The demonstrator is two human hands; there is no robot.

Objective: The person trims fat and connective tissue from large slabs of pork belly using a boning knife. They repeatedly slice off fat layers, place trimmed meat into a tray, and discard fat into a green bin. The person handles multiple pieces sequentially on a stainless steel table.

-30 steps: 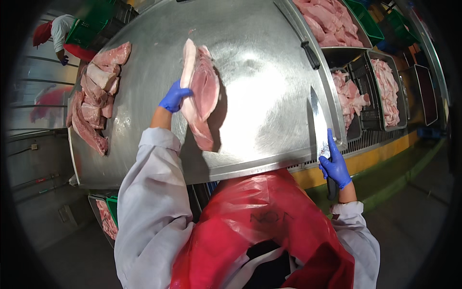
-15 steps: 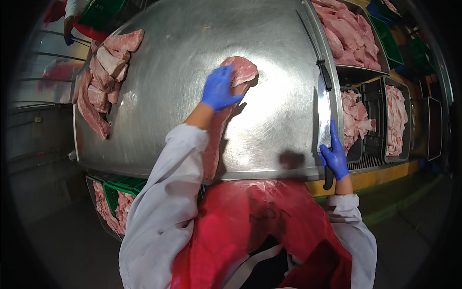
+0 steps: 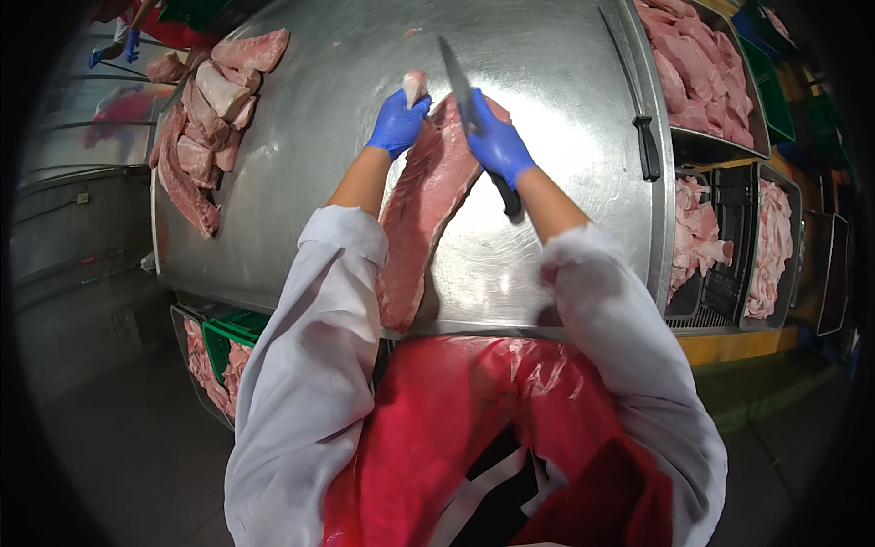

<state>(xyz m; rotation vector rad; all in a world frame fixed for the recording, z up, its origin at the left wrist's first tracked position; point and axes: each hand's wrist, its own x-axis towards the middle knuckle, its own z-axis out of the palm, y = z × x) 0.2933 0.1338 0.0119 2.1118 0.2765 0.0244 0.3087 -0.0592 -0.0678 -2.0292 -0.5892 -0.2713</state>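
Surface (image 3: 310,137): broad sheet-metal top carrying the work. Long cut of meat (image 3: 415,228): lies lengthwise at the middle, its lower end near the front edge. It is one unbroken length, so most of the separating appears undone; how far trimming has gone cannot be told.

Metal tray (image 3: 715,144): beyond the right edge, heaped with pink pieces. Pile of meat pieces (image 3: 196,155): stacked at the left edge, well apart from the long cut; whether these are finished cannot be told. Dark crate (image 3: 729,219): on the right, below the tray, between two lots of pale trimmings.

Right forearm (image 3: 551,202): crosses the right half of the surface, limiting access there. Right hand (image 3: 499,144): grip closed around the knife (image 3: 453,73), blade blurred, directed up and near the other hand; contact with meat is unclear. Left hand (image 3: 398,123): grip pinching a pale portion (image 3: 415,84) at the upper end; its attachment is hidden. Second knife (image 3: 647,150): along the right rim.
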